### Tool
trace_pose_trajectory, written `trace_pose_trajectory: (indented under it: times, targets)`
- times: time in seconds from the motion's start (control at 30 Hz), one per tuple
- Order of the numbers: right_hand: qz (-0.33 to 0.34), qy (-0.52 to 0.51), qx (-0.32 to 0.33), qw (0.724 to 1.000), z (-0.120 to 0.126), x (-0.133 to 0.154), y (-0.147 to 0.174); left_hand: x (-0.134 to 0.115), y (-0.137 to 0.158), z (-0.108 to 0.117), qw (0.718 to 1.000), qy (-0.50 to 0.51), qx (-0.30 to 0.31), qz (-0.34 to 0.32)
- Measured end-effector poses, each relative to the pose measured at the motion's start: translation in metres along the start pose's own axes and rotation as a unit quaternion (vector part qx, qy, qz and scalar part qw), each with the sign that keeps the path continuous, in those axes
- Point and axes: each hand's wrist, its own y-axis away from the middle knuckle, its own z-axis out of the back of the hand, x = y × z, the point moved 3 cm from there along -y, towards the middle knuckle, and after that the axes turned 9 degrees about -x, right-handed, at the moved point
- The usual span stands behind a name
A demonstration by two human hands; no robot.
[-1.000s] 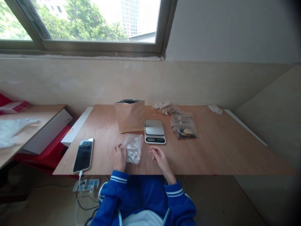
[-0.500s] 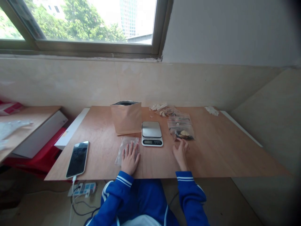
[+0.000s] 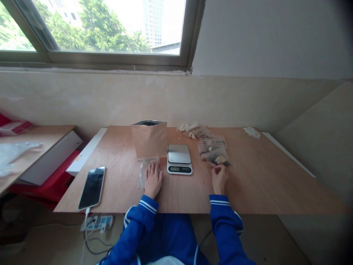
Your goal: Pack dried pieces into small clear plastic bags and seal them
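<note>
My left hand [image 3: 153, 180] lies flat with its fingers stretched out on a clear plastic bag [image 3: 141, 174]. The fingers of my right hand [image 3: 220, 179] are pinched together at the near edge of a clear zip bag [image 3: 216, 155], which has dark bits and a pale piece inside. That bag overlaps other filled bags behind it. Between my hands, a little farther off, sits a white kitchen scale [image 3: 179, 154] with a bare metal plate. A brown kraft pouch [image 3: 150, 141] stands upright left of the scale, its top gaping.
Behind the scale lie more bags with pale dried pieces [image 3: 197, 132]. On the left of the wooden table [image 3: 190, 198] rests a phone [image 3: 92, 188], its white cable running over the front edge. A crumpled white scrap [image 3: 252, 132] is at the back right.
My right hand has moved slightly right, its fingers now closed at the bag's near edge. The top zip bag has shifted a little and lies more slanted. My left hand stays on the clear bag.
</note>
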Motion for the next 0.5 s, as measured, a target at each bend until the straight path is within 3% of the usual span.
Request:
trace_pose_trajectory:
  times: [0.17,0.33,0.4,0.5]
  targets:
    - [-0.040,0.007,-0.017,0.999,0.041,0.006,0.011,-0.003,0.003,0.022,0.981,0.195,-0.018,0.004]
    - [-0.071,-0.069,-0.062,0.993,0.079,0.060,0.026,-0.048,0.019,0.053,0.946,0.317,0.026,-0.059]
    - [-0.074,-0.108,-0.044,0.990,0.087,0.088,0.032,-0.067,0.025,0.061,0.930,0.350,0.072,-0.082]
    - [-0.094,-0.204,0.052,0.973,0.085,0.125,0.042,-0.086,0.029,0.069,0.910,0.379,0.138,-0.095]
